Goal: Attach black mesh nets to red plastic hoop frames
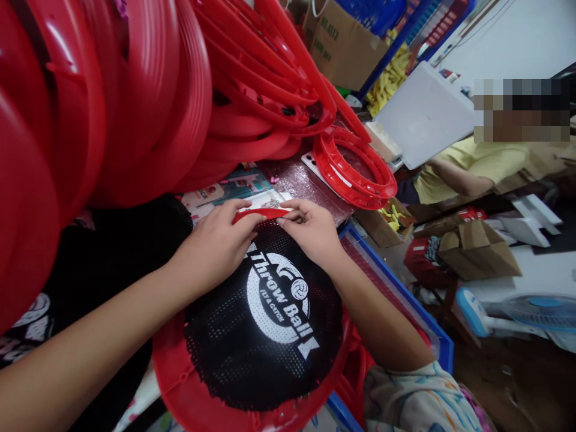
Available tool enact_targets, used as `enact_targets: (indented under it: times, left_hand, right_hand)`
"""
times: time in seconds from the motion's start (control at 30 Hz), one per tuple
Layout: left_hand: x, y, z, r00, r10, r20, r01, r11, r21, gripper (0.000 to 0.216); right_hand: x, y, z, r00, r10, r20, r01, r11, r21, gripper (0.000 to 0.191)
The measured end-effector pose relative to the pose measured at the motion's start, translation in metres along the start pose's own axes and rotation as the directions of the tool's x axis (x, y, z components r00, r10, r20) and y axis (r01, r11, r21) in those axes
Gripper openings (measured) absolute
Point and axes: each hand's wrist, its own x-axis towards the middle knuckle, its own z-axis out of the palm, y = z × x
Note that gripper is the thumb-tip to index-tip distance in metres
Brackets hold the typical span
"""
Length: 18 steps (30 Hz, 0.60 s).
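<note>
A round red plastic disc lies in front of me with a black mesh sheet over it, printed "Throw Ball" in white. My left hand rests on the mesh's far left edge, its fingers curled and pressing the mesh against the red rim. My right hand pinches the same far edge of mesh and rim from the right. Both hands meet at the top of the disc.
Stacks of red discs and rings tower at the left and back. Loose red rings lie on the table behind. A blue crate stands at right. A person in a yellow shirt sits beyond, near cardboard boxes and a fan.
</note>
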Motion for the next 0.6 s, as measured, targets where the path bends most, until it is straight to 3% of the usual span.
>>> enact_targets:
  times: [0.17, 0.37, 0.6]
  left_hand:
    - [-0.001, 0.001, 0.001, 0.999, 0.052, 0.000, -0.052, 0.998, 0.023, 0.032]
    - [-0.002, 0.008, -0.002, 1.000, 0.012, 0.012, -0.013, 0.994, 0.108, 0.035]
    - [0.004, 0.002, 0.005, 0.999, 0.011, 0.039, -0.014, 0.996, 0.092, 0.038]
  right_hand:
    - [0.003, -0.004, 0.001, 1.000, 0.023, -0.011, -0.024, 0.998, -0.066, 0.028]
    - [0.010, -0.002, 0.005, 0.999, -0.022, -0.023, 0.018, 0.983, -0.182, 0.027]
    - [0.013, 0.006, 0.002, 0.998, -0.040, -0.057, 0.018, 0.942, -0.334, 0.027]
